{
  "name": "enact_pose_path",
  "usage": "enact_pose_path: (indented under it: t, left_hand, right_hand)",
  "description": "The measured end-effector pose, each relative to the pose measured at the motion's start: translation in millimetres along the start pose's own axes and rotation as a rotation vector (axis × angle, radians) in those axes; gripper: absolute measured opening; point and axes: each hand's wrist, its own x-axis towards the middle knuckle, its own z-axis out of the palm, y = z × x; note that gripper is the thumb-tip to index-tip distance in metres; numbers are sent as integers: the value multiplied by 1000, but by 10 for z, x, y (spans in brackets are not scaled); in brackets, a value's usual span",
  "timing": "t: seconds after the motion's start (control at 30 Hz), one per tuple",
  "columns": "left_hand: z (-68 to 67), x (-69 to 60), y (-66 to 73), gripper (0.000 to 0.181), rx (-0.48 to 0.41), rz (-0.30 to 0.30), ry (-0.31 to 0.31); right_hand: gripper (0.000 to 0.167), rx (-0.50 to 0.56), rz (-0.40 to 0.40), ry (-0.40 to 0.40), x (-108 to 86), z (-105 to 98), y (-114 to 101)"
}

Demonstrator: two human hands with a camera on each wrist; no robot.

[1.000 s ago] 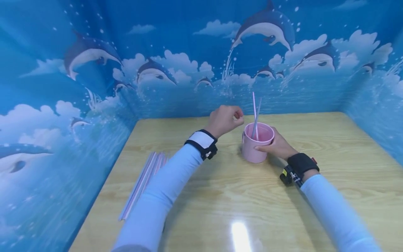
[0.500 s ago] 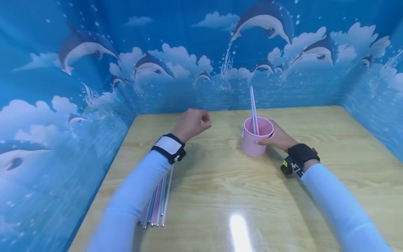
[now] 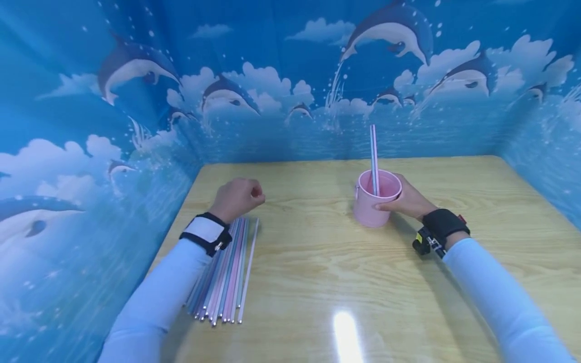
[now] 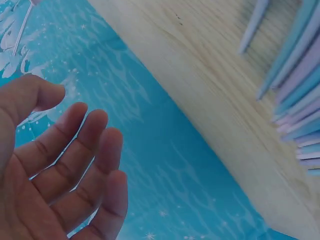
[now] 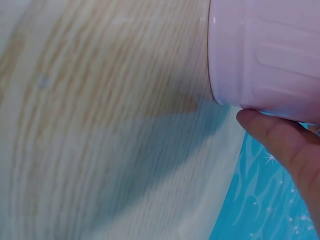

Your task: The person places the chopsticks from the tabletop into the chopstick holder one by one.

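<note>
My right hand [image 3: 407, 200] grips the side of a small pink pail [image 3: 368, 212], with the thumb at its front. Two thin pastel chopsticks [image 3: 374, 151] stand in the pail, close together and nearly upright. A finger of that hand touches the pail's wall [image 5: 285, 55] in the right wrist view. My left hand [image 3: 238, 198] hovers above the far end of a pile of pastel chopsticks [image 3: 222, 290]. In the left wrist view, this hand's fingers [image 4: 107, 150] are loosely bent and nothing lies between them. The left forearm hides part of the pile.
One pale chopstick [image 3: 248, 275] lies slightly apart at the pile's right side. The wooden table [image 3: 308, 262] stretches between the pile and the pail. A blue dolphin-print backdrop [image 3: 272, 136] borders its back and sides.
My left hand has moved from beside the pail leftward to above the pile, uncovering more of it. The two chopsticks in the pail have settled side by side. My right hand keeps its grip.
</note>
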Motion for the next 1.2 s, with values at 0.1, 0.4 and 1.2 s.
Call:
enact_pose_path:
  t: [0.1,0.4,1.2]
  left_hand:
    - [81,-74,-59,15,17,-38,-52]
    - [524,-424,-48,41,178,-193,-310]
    - [-750,146,504,26,-169,-76,-50]
  right_hand:
    - [69,-8,0,-7,5,-4,0]
    - [66,-10,11,4,-9,4,3]
    - [68,19,-13,3,-9,8,32]
